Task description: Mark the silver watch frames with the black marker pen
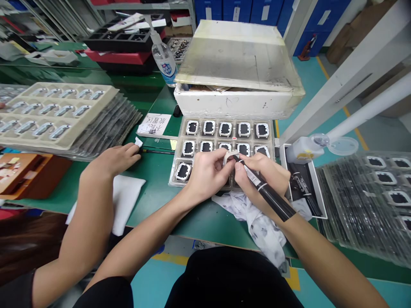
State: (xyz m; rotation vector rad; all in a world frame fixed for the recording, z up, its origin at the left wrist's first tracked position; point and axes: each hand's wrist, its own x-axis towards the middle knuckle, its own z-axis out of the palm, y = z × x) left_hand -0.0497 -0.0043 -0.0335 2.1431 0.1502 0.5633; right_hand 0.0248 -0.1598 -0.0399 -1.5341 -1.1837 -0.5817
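My left hand (pixel 208 173) pinches a small whitish frame part (pixel 230 157) above a clear plastic tray (pixel 176 164). In my right hand (pixel 265 173) is a black marker (pixel 268 195), its tip touching or very near the part. Rows of white square-shaped frames with black centres sit in the tray, one of them (pixel 183 171) at its lower left corner. My fingers hide some of the lower compartments. A crumpled, spotted white cloth (pixel 263 229) lies below my right hand, hanging over the table edge.
Behind the tray stands a white foam box (pixel 234 102), with a pump bottle (pixel 164 62) beside it. Stacked trays rise at left (pixel 96 124) and right (pixel 349 205). A small white box (pixel 322 201) holds markers and a bottle. A co-worker's hand (pixel 120 158) rests at left.
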